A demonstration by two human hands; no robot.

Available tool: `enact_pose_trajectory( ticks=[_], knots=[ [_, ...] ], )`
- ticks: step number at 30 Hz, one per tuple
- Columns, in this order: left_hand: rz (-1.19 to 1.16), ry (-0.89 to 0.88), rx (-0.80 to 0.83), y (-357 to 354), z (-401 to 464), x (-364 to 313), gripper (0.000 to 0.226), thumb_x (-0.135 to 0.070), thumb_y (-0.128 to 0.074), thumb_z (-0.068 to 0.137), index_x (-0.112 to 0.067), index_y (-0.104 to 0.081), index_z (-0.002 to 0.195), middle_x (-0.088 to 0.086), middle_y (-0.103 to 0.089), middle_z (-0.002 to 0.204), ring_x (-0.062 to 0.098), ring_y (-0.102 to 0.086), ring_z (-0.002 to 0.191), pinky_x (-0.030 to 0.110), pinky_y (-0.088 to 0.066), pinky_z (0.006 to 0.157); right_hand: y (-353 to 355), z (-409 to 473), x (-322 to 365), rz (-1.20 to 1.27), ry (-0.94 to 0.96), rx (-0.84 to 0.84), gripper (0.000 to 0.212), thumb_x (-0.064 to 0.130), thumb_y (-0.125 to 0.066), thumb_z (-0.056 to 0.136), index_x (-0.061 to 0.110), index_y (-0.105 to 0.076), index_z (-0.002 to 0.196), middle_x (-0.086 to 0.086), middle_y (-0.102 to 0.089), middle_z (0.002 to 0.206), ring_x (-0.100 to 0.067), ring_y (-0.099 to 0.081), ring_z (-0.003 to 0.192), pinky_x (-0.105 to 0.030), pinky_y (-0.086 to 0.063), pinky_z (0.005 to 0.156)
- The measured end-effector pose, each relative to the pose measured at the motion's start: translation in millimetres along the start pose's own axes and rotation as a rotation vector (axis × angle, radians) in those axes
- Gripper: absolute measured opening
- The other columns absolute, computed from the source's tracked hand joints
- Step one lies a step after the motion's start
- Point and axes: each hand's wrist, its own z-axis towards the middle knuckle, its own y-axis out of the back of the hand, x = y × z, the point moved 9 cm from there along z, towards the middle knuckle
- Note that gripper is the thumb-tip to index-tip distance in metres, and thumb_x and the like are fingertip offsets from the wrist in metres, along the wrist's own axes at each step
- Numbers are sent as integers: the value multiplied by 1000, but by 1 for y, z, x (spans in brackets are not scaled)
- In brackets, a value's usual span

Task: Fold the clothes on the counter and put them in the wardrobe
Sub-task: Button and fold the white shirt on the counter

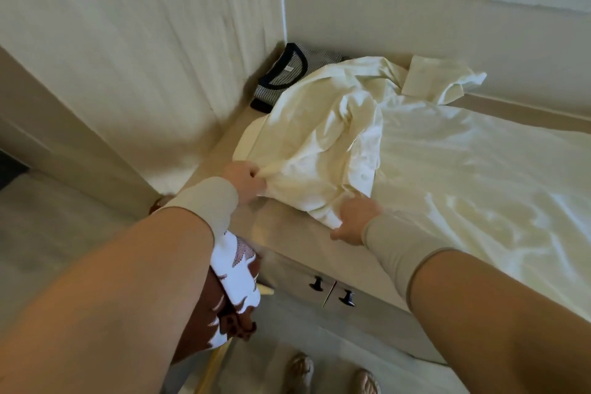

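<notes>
Both hands grip a cream shirt (323, 144) on the table (281, 233): left hand (244, 181) pinching its hem, right hand (356, 217) seemingly clutching the near edge. Soft, light, floppy; best held at corners.

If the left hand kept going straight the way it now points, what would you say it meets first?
The left hand already pinches the edge of the cream shirt, so it would push further into that shirt; farther along that line lies the striped top in the corner, though depth is uncertain.
</notes>
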Motion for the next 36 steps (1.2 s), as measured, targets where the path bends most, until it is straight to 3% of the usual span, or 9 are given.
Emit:
enact_pose_trajectory(
  ticks=[3, 6, 8, 11, 14, 19, 24, 30, 36],
  knots=[
    [-370, -9, -398, 46, 3, 14, 19, -22, -50, 95, -10, -61, 104, 8, -59, 97, 24, -50, 87, 28, -36, 71, -9, 5, -12, -80, -128, 24, 65, 39, -73, 79, 14, -44, 131, -11, -51, 128, -32, -51, 118, -39, -47, 92],
    [-250, 102, -104, 14, 9, 25, 33, -23, -55, 93, -11, -53, 123, 7, -57, 114, 28, -54, 102, 29, -40, 79, -10, 6, -18, -48, -193, -11, 65, 22, -65, 85, 11, -32, 140, -14, -52, 128, -35, -51, 117, -41, -46, 90],
    [-13, 189, 80, -12, 6, 34, 36, -17, -52, 95, -7, -50, 129, 11, -55, 127, 30, -54, 115, 31, -43, 86, -10, 4, -18, -80, -195, -15, 53, 14, -59, 87, 12, -41, 136, -13, -56, 125, -33, -53, 116, -39, -46, 87],
    [240, 250, -19, 0, 8, 44, 33, -16, -45, 98, -10, -52, 130, 12, -51, 136, 31, -49, 126, 37, -41, 100, -19, 6, -13, -149, -124, 72, 33, 23, -60, 84, 13, -63, 116, -9, -60, 119, -30, -58, 110, -38, -52, 90],
    [185, 319, -181, 15, 14, 49, 41, -23, -50, 94, -15, -46, 134, 11, -47, 139, 33, -42, 129, 45, -36, 103, -13, -2, -11, -130, -72, 78, 32, 27, -52, 90, 15, -65, 117, -7, -59, 121, -27, -58, 112, -36, -49, 96],
    [91, -138, -391, 5, 9, -45, 22, -17, -48, 91, -13, -53, 112, 10, -49, 119, 31, -46, 112, 41, -39, 89, 0, -38, -58, 70, -246, -158, 32, 22, -48, 92, 15, -57, 122, -7, -56, 123, -27, -47, 119, -34, -44, 93],
    [95, -433, -137, -62, -18, -152, 20, -14, -48, 92, -21, -61, 105, 3, -52, 120, 26, -53, 108, 34, -43, 85, -17, -98, -131, 177, -446, -273, 34, 25, -54, 90, 13, -48, 121, -8, -49, 122, -28, -44, 116, -39, -45, 94],
    [145, -544, 69, -127, -68, -241, 28, -12, -46, 92, -20, -68, 107, -1, -64, 116, 22, -59, 104, 28, -46, 83, -50, -169, -218, 157, -632, -244, 38, 14, -48, 89, 14, -42, 126, -9, -49, 125, -29, -45, 120, -41, -44, 93],
    [191, -559, 105, -184, -121, -308, 22, -15, -54, 90, -23, -70, 101, -1, -67, 115, 21, -60, 104, 26, -44, 85, -71, -215, -286, 204, -589, -189, 29, 14, -44, 92, 15, -57, 119, -9, -61, 117, -28, -56, 110, -35, -43, 81]
  ],
)
